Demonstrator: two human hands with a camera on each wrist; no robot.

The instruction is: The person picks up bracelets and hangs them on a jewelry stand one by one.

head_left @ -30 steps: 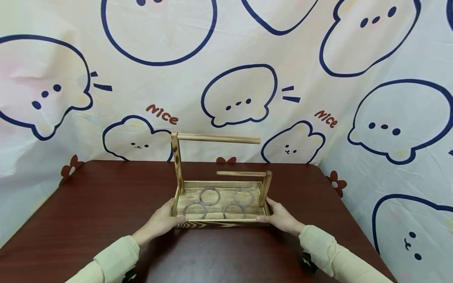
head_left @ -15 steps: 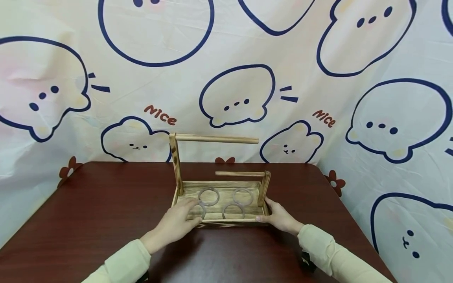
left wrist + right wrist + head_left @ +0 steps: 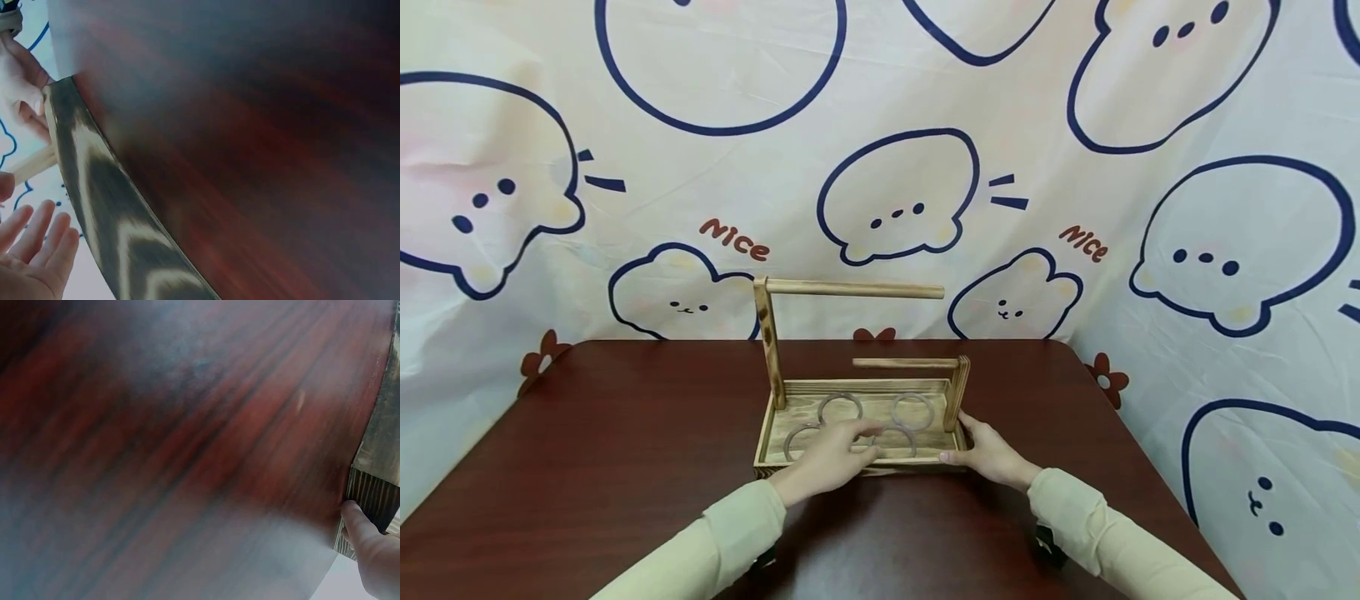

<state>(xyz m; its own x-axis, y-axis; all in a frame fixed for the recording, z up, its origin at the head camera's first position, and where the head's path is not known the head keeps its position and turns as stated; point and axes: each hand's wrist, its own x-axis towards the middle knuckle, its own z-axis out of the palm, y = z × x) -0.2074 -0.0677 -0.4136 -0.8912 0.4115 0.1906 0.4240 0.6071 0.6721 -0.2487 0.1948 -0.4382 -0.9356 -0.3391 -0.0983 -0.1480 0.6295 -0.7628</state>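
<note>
A shallow wooden tray (image 3: 764, 433) with dark-burnt grain sits on the table, several clear rings (image 3: 840, 395) lying in its bottom. My left hand (image 3: 829, 458) reaches over the tray's front edge near the middle, its fingers extended above the rings and partly covering them. The left wrist view shows those fingers (image 3: 53, 240) spread, holding nothing. At the tray's right end, my right hand (image 3: 991, 454) grips the corner, thumb on the front and fingers around the side. In the right wrist view, one finger (image 3: 359, 525) presses against the tray's end (image 3: 370, 494).
A tall post (image 3: 768, 346) at the tray's left end carries a long wooden rod (image 3: 853, 289). From a shorter right post (image 3: 957, 396) a second rod (image 3: 902, 363) extends leftward. The dark red table (image 3: 625, 433) meets a printed cloth backdrop (image 3: 880, 83).
My left hand has let go of the tray's left end and moved right along its front, over the rings. My right hand keeps its grip on the right corner.
</note>
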